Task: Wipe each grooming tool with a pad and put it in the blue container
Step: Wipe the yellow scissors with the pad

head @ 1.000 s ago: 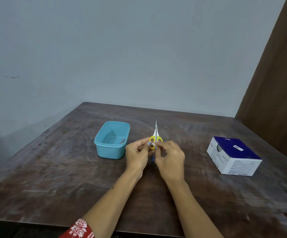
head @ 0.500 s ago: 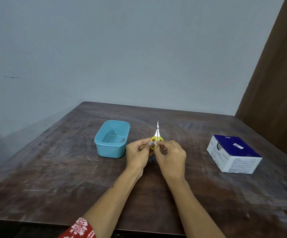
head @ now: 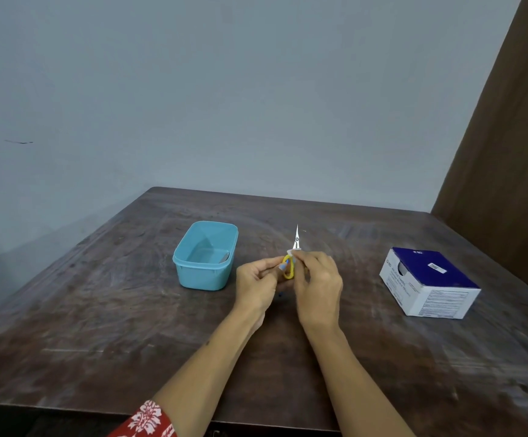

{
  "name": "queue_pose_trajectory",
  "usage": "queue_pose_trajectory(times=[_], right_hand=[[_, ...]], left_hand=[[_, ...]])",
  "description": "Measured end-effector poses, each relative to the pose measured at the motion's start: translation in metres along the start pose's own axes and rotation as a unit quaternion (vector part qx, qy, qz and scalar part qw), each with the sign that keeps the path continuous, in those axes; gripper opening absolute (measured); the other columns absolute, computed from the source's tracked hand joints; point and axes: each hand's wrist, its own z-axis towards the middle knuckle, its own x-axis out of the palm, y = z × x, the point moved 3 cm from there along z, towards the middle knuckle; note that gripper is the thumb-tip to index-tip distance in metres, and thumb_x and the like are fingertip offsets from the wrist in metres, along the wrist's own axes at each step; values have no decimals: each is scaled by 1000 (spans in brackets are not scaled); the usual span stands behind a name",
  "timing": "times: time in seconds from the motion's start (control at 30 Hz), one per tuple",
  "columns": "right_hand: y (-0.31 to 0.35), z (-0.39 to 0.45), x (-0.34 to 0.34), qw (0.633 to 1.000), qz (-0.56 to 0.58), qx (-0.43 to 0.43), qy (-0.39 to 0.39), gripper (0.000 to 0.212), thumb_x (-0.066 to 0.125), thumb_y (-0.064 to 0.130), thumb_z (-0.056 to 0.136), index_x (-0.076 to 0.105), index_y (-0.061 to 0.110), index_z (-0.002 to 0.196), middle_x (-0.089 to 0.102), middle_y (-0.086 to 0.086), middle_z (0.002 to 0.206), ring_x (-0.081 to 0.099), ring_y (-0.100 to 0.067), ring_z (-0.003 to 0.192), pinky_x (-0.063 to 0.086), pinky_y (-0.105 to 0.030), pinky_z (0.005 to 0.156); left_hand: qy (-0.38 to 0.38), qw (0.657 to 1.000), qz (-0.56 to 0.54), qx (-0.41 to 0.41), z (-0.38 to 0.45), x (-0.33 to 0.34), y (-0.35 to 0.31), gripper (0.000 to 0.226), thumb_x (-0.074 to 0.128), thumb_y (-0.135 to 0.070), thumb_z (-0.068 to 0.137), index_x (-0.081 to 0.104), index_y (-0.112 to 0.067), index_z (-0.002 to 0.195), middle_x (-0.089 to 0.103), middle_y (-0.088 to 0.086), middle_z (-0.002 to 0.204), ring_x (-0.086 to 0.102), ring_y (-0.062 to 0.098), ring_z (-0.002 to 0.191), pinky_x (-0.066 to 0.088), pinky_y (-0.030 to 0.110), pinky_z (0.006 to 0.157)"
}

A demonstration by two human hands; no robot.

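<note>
A small pair of yellow-handled grooming scissors with slim pointed steel blades (head: 291,261) is held upright above the middle of the dark, scuffed wooden desk (head: 130,326), its tip pointing away from the person. The left hand (head: 256,283) grips the yellow handle loops, fingers (head: 283,265) curled round them, blue-painted nails showing. The right hand (head: 317,285) pinches a small white pad (head: 291,252) against the scissors where blades meet handles, thumb and forefinger pressed together on it; most of the pad is hidden by the fingertips. Just left of the hands, apart from them, stands the open light-blue rectangular plastic container (head: 205,272), with something pale and metallic lying along its bottom right side, too small to identify. Well to the right on the desk sits a white cardboard box with a dark blue top (head: 429,283) and an opening in its left face. A red floral sleeve (head: 149,419) shows on the left arm at the desk's near edge.
</note>
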Motion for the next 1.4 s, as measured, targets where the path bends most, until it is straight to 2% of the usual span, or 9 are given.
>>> queue_pose_trajectory(times=[0.07,0.2,0.4,0.53,0.7,0.87,1.03,1.2,1.4], right_hand=[[0,-1,0,1000,6,0,6,14,70,2,76,73,10,88,65,-2,78,57,-18,72,40,-14,67],[2,-5,1,999,3,9,39,10,73,8,69,71,12,78,64,0,71,58,-15,67,49,-27,61],[1,-3,-1,1000,-1,4,14,14,64,8,78,73,9,88,65,-3,79,56,-18,72,36,-11,69],[3,-5,0,999,-8,16,39,5,69,14,69,67,15,74,62,3,70,56,-16,66,48,-27,64],[0,-2,-1,1000,-13,10,9,12,64,11,79,71,13,88,64,0,80,56,-20,73,51,-34,67],[4,-5,0,999,-4,4,40,6,70,14,68,67,15,73,61,3,69,55,-15,65,51,-35,65],[-1,-3,-1,1000,-9,13,19,11,67,8,79,71,12,87,65,-2,81,58,-21,75,52,-36,67],[2,-5,0,999,-11,16,47,5,69,14,70,69,14,75,62,2,69,57,-16,64,50,-35,67],[-1,-2,-1,999,-14,25,21,9,66,13,75,73,14,82,65,0,75,57,-20,69,51,-33,65]], left_hand=[[-4,1000,0,0,0,-1,0,16,58,4,85,70,-1,95,73,-1,69,69,9,67,54,20,55],[-29,1000,11,3,4,-5,2,18,59,3,85,70,-3,97,73,1,75,69,12,70,55,21,60],[-12,1000,4,0,0,-2,1,18,57,3,86,69,-3,98,73,2,78,70,10,71,56,21,58],[-25,1000,10,2,2,-3,2,19,57,4,86,70,-3,98,73,2,75,69,9,66,54,19,54],[-7,1000,2,-4,0,-1,2,17,58,3,86,69,-2,97,74,2,75,70,11,71,55,21,57],[-23,1000,1,-3,1,-3,1,18,57,3,86,70,-5,95,73,0,70,69,9,63,55,19,55],[-17,1000,-7,-5,-1,-2,0,17,57,3,87,70,-3,96,73,2,75,70,11,70,56,21,57],[-31,999,-7,-8,-1,-4,0,17,56,3,87,69,-6,93,72,-2,66,68,9,63,55,21,53],[-23,1000,-13,-5,-1,-2,-1,17,56,6,87,69,-3,93,73,0,71,70,9,67,56,21,57]])
